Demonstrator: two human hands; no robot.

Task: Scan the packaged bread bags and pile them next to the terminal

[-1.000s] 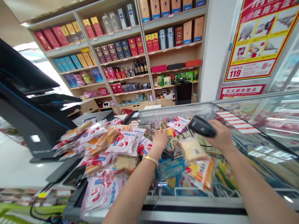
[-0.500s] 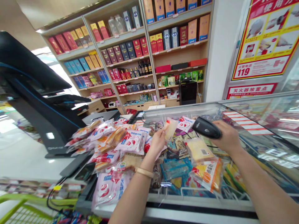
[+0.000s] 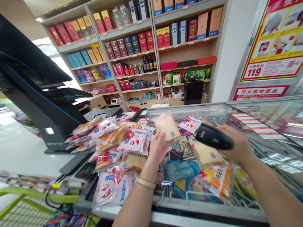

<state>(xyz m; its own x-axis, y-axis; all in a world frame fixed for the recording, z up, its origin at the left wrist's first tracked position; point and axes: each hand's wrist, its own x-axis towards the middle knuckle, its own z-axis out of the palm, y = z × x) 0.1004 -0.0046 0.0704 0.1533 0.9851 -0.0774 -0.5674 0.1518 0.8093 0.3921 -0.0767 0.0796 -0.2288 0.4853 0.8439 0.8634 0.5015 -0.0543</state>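
Head view: one black barcode scanner [image 3: 214, 137], nose leftward, long axis sloping down rightward, held in the curled right hand [image 3: 238, 142]. The half-closed left hand [image 3: 157, 147] grips one tilted bread packet [image 3: 166, 125].

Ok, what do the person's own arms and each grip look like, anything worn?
The left forearm, sleeveless where visible, wears a pale cream-gold bangle near the wrist. The right forearm shows no sleeve or band. The left grip and right grip are ungloved, with no visible markings.
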